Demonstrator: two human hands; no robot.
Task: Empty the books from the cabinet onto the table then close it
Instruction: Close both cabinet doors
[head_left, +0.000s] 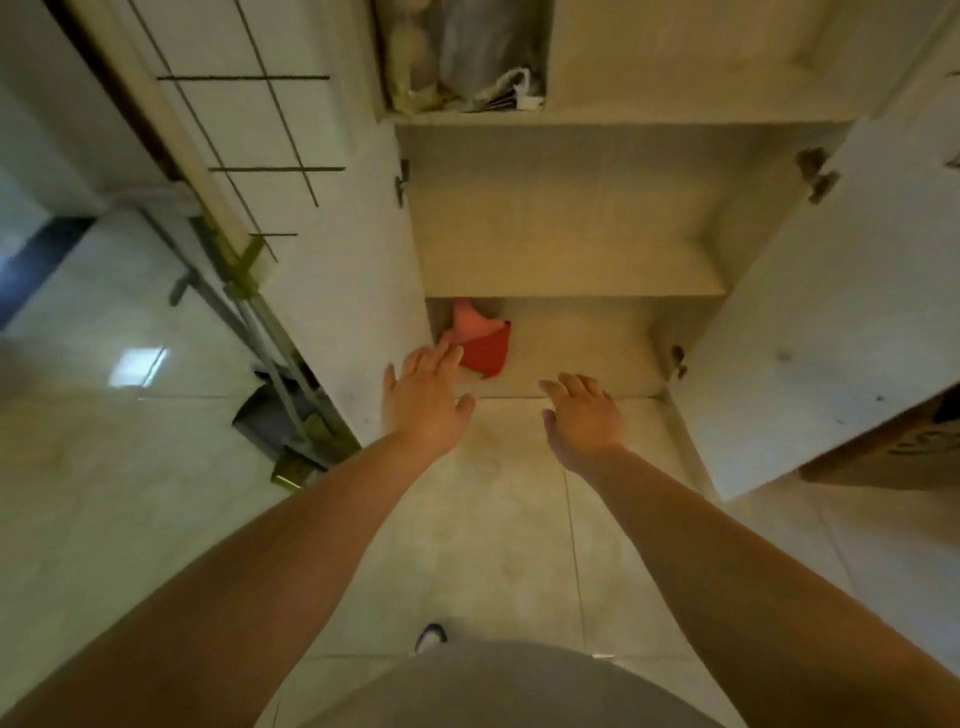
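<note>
The cabinet (571, 270) stands open in front of me, with its left door (343, 291) and right door (810, 332) swung out. Its middle shelf looks bare. On the bottom shelf, at the left, lies a red and pink item (480, 343); I cannot tell whether it is a book. My left hand (426, 400) reaches toward it with fingers straight, its fingertips just short of the item and holding nothing. My right hand (584, 415) hovers at the bottom shelf's front edge, fingers relaxed and empty. The table is out of view.
An upper compartment (462, 57) holds bags and bundled things. Mop or broom poles and a dustpan (270, 410) lean behind the left door. A brown cardboard box (893, 457) sits past the right door. Tiled floor (509, 545) lies below me.
</note>
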